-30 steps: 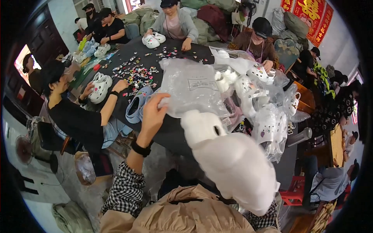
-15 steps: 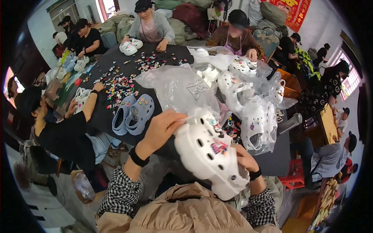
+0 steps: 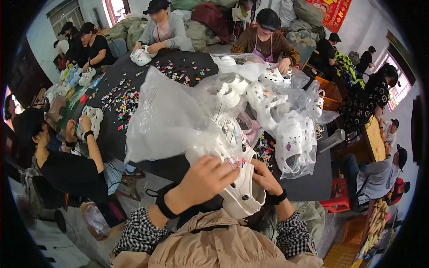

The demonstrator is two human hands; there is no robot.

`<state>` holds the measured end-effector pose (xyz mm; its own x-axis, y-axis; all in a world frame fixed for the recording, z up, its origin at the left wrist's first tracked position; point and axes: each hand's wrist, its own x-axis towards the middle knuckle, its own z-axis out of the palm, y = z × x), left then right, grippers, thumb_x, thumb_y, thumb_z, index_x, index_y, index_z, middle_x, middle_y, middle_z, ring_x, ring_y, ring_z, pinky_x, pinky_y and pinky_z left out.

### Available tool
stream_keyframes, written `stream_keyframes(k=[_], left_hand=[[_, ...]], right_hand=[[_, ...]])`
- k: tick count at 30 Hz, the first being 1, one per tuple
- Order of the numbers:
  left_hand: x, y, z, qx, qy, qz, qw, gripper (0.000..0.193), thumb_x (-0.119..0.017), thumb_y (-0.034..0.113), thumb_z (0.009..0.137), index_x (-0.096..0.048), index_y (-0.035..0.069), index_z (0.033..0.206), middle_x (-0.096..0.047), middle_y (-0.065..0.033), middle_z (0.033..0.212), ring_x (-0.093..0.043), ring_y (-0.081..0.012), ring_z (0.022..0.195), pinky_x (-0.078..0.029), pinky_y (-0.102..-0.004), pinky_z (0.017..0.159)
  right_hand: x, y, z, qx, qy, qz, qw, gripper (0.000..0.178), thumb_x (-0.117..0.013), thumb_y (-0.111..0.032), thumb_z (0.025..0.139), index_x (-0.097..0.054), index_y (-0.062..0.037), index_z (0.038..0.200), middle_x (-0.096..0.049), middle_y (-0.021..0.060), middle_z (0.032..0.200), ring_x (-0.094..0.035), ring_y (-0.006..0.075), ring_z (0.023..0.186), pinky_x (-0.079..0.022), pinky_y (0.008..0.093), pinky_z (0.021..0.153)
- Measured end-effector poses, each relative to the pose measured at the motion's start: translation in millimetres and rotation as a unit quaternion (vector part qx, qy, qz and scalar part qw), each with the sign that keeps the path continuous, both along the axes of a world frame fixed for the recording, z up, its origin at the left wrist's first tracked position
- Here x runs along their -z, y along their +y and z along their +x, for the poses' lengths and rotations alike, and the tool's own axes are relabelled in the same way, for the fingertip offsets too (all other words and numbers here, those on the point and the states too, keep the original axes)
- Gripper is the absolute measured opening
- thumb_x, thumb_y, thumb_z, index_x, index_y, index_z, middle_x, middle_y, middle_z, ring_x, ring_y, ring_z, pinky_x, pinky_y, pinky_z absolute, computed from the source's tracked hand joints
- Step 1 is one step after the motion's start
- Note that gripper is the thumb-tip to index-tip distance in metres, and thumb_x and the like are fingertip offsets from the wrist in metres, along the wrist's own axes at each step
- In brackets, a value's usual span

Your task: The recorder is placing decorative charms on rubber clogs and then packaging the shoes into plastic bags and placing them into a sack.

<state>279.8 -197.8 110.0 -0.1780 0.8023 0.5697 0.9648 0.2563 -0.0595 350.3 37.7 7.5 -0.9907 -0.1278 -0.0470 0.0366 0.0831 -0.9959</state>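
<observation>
A pair of white clogs [image 3: 243,191] with colourful charms hangs in front of me above the table's near edge, toes pointing away. My right hand [image 3: 267,179] grips the clogs at their right side, near the heel openings. Over their toe ends lies a clear plastic bag [image 3: 167,120], billowing up to the left and partly covering the charms. My left hand [image 3: 203,182] has its fingers curled at the bag's near edge, against the clogs' left side. Whether it pinches only plastic or also a clog is hard to see.
Loose charms [image 3: 120,98] are scattered across the black table [image 3: 308,187]. Bagged white clogs [image 3: 295,138] are piled on the right, beside a clear cylinder [image 3: 331,140]. Co-workers sit around the table; one at the left handles a white clog [image 3: 92,120].
The plastic bag has risen from the table and now covers the clogs' toe ends and hides the blue-grey clogs. My left hand has come nearer and lower, from toe to bag edge.
</observation>
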Motion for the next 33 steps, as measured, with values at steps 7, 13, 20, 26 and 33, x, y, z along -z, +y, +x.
stream_keyframes(k=[7,13,20,26,33], left_hand=[[33,-50,10,-0.055,0.045,0.13,0.989,0.035,-0.067,0.006,0.072,-0.064,0.01,0.107,-0.051,-0.0014,0.088,-0.054,-0.0161,0.078,-0.046,-0.0309,0.067],[81,-40,3,-0.247,-0.21,0.341,0.882,0.049,-0.075,0.001,0.067,-0.05,0.004,0.108,-0.051,-0.0104,0.09,-0.053,-0.023,0.079,-0.047,-0.0344,0.07],[104,-1,-29,-0.149,-0.354,0.308,0.87,0.05,-0.069,0.004,0.077,-0.046,0.0,0.121,-0.056,-0.0157,0.109,-0.056,-0.0265,0.098,-0.046,-0.0351,0.082],[120,-1,-80,-0.031,-0.398,0.207,0.893,0.049,-0.067,0.005,0.079,-0.046,-0.001,0.123,-0.056,-0.0166,0.114,-0.055,-0.0266,0.104,-0.045,-0.0351,0.085],[153,-6,-89,0.099,-0.43,0.079,0.894,0.049,-0.065,0.007,0.082,-0.045,-0.001,0.126,-0.055,-0.0178,0.121,-0.054,-0.0267,0.111,-0.044,-0.035,0.088]], right_hand=[[23,-13,8,0.079,0.01,-0.102,0.992,0.036,-0.056,-0.004,0.087,-0.055,0.0014,0.123,-0.06,0.009,0.122,-0.053,0.0174,0.112,-0.039,0.0303,0.098],[9,-29,13,0.093,0.003,-0.163,0.982,0.038,-0.055,-0.004,0.088,-0.053,0.0018,0.126,-0.06,0.0057,0.121,-0.055,0.0129,0.107,-0.043,0.0278,0.092],[-15,-47,18,-0.01,0.16,-0.088,0.983,0.044,-0.057,-0.015,0.087,-0.052,0.0019,0.128,-0.056,0.0075,0.128,-0.051,0.0154,0.115,-0.038,0.03,0.099],[-16,-43,5,-0.023,0.12,-0.095,0.988,0.042,-0.058,-0.014,0.086,-0.054,0.0032,0.124,-0.06,0.0069,0.12,-0.053,0.0129,0.104,-0.042,0.0291,0.092],[60,-31,-13,0.106,0.059,-0.086,0.989,0.042,-0.059,-0.012,0.086,-0.053,0.0022,0.125,-0.062,0.009,0.111,-0.057,0.0169,0.103,-0.045,0.0288,0.089]])
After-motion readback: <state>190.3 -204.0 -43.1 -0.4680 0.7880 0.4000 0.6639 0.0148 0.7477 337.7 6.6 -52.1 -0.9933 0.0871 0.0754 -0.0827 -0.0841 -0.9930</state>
